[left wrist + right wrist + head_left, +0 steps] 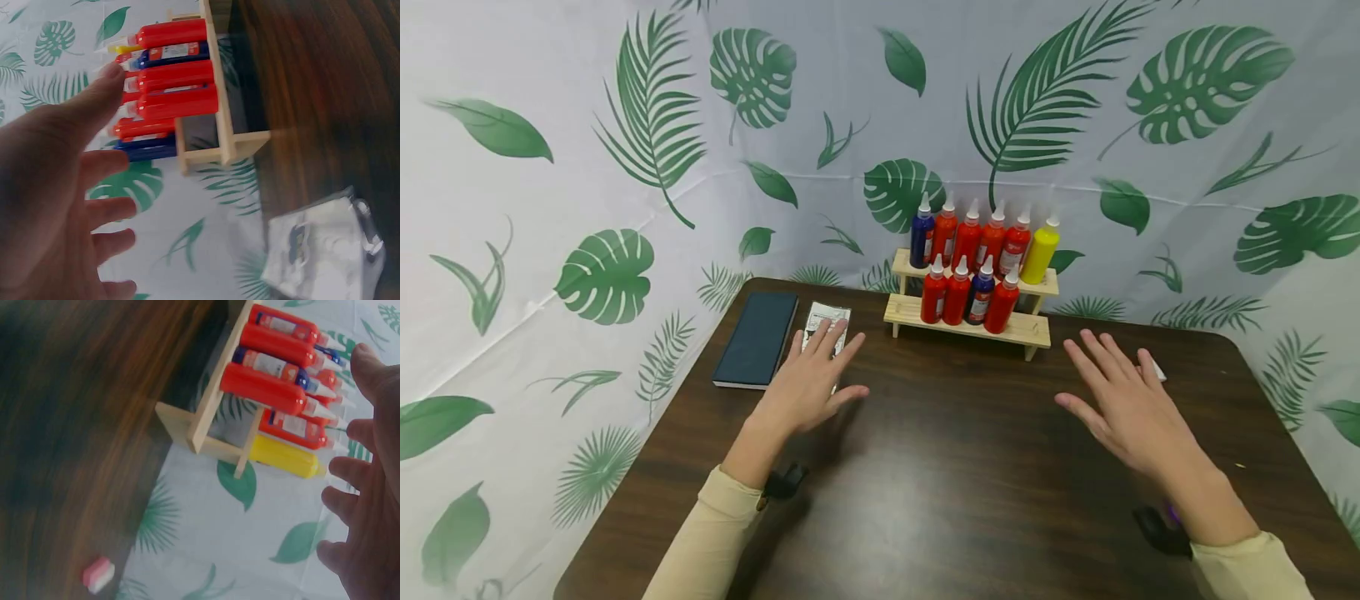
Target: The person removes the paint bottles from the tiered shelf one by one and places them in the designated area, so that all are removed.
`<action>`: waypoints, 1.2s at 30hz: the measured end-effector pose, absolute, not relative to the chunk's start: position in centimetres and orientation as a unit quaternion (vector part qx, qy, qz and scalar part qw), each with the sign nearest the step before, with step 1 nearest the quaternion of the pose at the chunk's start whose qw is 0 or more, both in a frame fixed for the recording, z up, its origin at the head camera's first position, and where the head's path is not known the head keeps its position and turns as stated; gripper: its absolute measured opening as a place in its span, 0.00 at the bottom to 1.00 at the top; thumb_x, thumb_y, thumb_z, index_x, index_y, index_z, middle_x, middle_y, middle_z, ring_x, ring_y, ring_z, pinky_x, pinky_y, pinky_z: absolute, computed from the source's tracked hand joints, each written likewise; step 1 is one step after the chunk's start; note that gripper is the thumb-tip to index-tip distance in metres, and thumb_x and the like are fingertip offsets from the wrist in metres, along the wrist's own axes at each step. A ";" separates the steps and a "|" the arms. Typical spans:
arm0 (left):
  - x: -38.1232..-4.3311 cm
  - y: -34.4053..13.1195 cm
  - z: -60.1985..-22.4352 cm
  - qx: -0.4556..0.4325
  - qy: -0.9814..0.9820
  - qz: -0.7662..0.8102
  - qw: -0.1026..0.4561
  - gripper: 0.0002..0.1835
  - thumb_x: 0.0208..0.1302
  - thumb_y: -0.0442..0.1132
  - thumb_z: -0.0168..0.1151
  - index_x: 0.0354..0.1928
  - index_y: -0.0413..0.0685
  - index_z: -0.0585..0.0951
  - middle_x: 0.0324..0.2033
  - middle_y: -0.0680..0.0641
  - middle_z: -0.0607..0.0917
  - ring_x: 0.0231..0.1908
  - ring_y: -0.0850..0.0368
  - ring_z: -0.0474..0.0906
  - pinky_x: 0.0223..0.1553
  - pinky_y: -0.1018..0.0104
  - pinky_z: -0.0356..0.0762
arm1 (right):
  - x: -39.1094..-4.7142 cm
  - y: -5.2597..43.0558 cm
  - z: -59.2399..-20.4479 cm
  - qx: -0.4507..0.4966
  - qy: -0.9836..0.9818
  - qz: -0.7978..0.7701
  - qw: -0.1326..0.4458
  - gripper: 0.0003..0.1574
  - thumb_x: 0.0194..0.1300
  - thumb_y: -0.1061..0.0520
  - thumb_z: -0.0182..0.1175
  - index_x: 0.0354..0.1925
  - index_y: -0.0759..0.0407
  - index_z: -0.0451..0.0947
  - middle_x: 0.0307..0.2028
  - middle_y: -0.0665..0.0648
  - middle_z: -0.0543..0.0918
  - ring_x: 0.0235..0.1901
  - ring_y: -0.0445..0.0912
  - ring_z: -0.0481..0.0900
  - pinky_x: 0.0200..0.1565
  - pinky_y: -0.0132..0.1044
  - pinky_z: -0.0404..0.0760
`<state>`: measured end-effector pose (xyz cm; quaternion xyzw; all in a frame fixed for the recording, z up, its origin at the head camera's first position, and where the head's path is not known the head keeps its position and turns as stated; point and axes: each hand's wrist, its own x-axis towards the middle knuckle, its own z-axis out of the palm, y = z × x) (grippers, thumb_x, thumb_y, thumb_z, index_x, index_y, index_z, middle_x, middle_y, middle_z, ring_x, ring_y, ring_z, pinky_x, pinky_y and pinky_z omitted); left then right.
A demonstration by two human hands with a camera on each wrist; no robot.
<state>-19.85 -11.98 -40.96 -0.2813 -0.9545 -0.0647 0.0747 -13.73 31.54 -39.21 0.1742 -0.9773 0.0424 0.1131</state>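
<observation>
My left hand hovers over the left part of the table, fingers spread and holding nothing. Beneath its fingertips in the head view lies a clear packet with a white printed sheet. Over the right side, my right hand is also spread with nothing in it; it partly covers a small pink and white block. Between and beyond the hands stands a two-step wooden rack with upright squeeze bottles: several red bottles, two dark blue ones and a yellow bottle at the upper right end.
A dark blue book lies at the table's far left, beside the packet. The brown wooden table ends at a white cloth with green leaves, hanging behind and at the sides. The rack stands close to the back edge.
</observation>
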 end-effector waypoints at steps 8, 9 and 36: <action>-23.2 -10.4 -42.9 -0.272 -0.891 -0.363 -0.012 0.38 0.65 0.54 0.60 0.73 0.51 0.59 0.69 0.41 0.61 0.68 0.42 0.57 0.66 0.42 0.61 | -18.4 30.8 -40.0 0.142 -0.960 0.237 0.053 0.49 0.65 0.39 0.59 0.74 0.53 0.50 0.69 0.67 0.60 0.65 0.65 0.60 0.61 0.67 0.62; -23.7 -10.0 -43.2 -0.256 -0.880 -0.400 -0.022 0.37 0.66 0.51 0.60 0.72 0.49 0.60 0.68 0.39 0.63 0.67 0.41 0.60 0.65 0.42 0.63 | -19.2 30.7 -40.1 0.129 -0.957 0.257 0.046 0.49 0.65 0.39 0.59 0.74 0.55 0.51 0.68 0.68 0.62 0.64 0.66 0.63 0.59 0.67 0.65; -34.0 -3.1 -48.1 0.122 -0.659 -0.739 -0.072 0.20 0.67 0.38 0.60 0.58 0.38 0.77 0.48 0.33 0.82 0.45 0.40 0.82 0.33 0.65 0.86 | -29.0 25.8 -41.6 -0.012 -0.909 0.413 0.064 0.41 0.69 0.45 0.56 0.72 0.57 0.55 0.65 0.67 0.67 0.60 0.62 0.69 0.61 0.58 0.70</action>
